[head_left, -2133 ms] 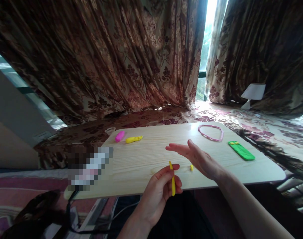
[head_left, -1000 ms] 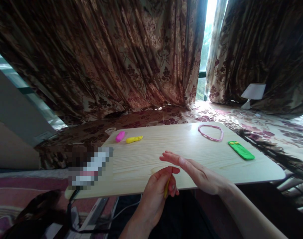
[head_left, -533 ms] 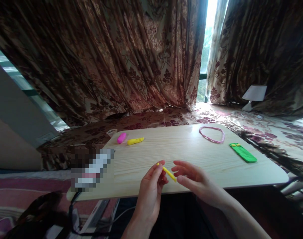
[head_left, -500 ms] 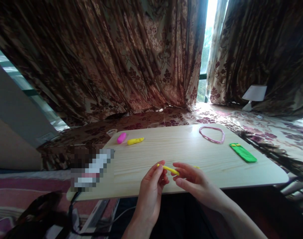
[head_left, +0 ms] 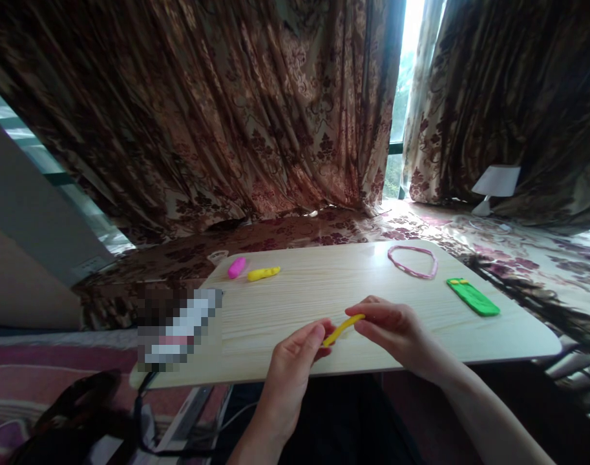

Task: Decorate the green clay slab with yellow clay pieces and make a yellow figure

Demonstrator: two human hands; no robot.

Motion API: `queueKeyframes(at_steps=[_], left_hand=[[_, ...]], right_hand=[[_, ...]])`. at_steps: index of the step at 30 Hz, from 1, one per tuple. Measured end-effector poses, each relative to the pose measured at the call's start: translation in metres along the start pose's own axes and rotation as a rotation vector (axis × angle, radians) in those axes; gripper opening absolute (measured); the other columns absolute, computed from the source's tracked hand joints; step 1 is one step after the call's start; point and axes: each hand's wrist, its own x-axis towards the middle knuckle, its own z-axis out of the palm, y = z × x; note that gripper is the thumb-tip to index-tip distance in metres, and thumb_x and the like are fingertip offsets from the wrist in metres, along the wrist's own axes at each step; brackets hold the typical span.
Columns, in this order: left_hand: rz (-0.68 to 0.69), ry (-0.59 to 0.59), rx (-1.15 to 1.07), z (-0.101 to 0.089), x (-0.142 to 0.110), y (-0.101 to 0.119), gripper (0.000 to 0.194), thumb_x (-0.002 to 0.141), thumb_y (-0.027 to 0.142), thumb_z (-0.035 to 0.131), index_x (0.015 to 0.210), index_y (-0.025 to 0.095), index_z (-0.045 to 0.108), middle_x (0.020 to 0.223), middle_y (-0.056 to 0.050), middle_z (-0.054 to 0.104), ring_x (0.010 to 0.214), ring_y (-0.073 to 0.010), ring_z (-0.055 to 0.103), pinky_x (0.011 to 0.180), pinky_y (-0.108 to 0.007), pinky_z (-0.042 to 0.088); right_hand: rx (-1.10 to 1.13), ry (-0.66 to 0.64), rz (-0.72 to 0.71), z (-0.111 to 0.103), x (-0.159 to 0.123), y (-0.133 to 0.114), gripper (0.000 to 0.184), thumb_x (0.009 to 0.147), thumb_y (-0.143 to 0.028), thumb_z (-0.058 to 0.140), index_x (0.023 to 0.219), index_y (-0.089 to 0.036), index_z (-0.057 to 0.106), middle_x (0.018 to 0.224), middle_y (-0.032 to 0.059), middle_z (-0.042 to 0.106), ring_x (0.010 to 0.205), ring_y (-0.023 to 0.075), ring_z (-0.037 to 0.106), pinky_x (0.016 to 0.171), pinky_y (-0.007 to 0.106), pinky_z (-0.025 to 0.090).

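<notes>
A thin yellow clay roll (head_left: pixel 343 328) slants between my two hands above the table's near edge, slightly curved. My left hand (head_left: pixel 302 349) pinches its lower end between thumb and fingers. The upper end sits in the fingertips of my right hand (head_left: pixel 389 329). Farther back on the left lie a thicker yellow clay piece (head_left: pixel 263 274) and a pink clay lump (head_left: pixel 236 267). On the right rests a flat green clay slab (head_left: pixel 474 298) with two small yellow bits near its far end.
The wooden table (head_left: pixel 314 284) has a pink ring-shaped band (head_left: pixel 433 266) at its back right. A blurred-out pale object (head_left: pixel 185 326) lies at the left edge, with a dark strap below. Behind stand a white lamp (head_left: pixel 496 182) and patterned curtains (head_left: pixel 275 116).
My right hand has closed on the roll's right end and raised it; earlier its fingers were apart. My left hand has shifted right and turned, tilting the roll the other way.
</notes>
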Motion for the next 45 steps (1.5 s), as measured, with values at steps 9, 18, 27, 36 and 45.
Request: queueKeyframes(at_steps=[9,18,27,36,45], left_hand=[[0.0,-0.184,0.164,0.007,0.001,0.01,0.021,0.079,0.026,0.063,0.092,0.012,0.071,0.064,-0.003,0.064,0.062,-0.0126,0.052,0.062,-0.024,0.039],[-0.038,-0.184,0.014,0.007,-0.002,0.003,0.024,0.085,0.033,0.055,0.091,0.014,0.069,0.078,-0.005,0.06,0.072,-0.0138,0.051,0.07,-0.027,0.039],[-0.05,-0.209,-0.095,0.01,-0.004,0.002,0.024,0.086,0.032,0.053,0.077,0.014,0.065,0.067,-0.002,0.055,0.068,-0.0132,0.048,0.07,-0.028,0.038],[-0.042,-0.202,-0.1,0.011,-0.002,0.003,0.023,0.085,0.032,0.055,0.076,0.014,0.066,0.068,-0.002,0.055,0.069,-0.0139,0.047,0.072,-0.029,0.037],[-0.03,-0.176,-0.068,0.009,0.001,0.005,0.023,0.083,0.033,0.057,0.074,0.014,0.067,0.067,-0.002,0.056,0.069,-0.0141,0.048,0.072,-0.028,0.037]], right_hand=[[-0.18,-0.122,-0.043,0.003,0.01,-0.014,0.022,0.082,-0.016,0.056,0.101,-0.021,0.067,0.083,0.0016,0.065,0.073,0.0142,0.06,0.066,0.026,0.047],[-0.172,-0.055,-0.065,0.002,0.007,-0.019,0.03,0.092,-0.031,0.043,0.116,-0.025,0.06,0.113,0.0039,0.063,0.107,0.0187,0.056,0.094,0.032,0.043],[-0.125,-0.161,0.05,0.009,-0.006,-0.026,0.04,0.096,-0.041,0.029,0.129,-0.031,0.049,0.142,-0.0026,0.04,0.134,0.0197,0.029,0.113,0.041,0.017],[-0.11,-0.146,0.0,0.01,-0.004,-0.025,0.04,0.096,-0.039,0.03,0.132,-0.031,0.044,0.144,-0.0026,0.037,0.135,0.0199,0.026,0.113,0.043,0.016],[-0.115,-0.156,-0.078,0.013,-0.004,-0.026,0.039,0.096,-0.036,0.032,0.132,-0.028,0.046,0.138,-0.0002,0.046,0.135,0.0211,0.027,0.112,0.044,0.02]])
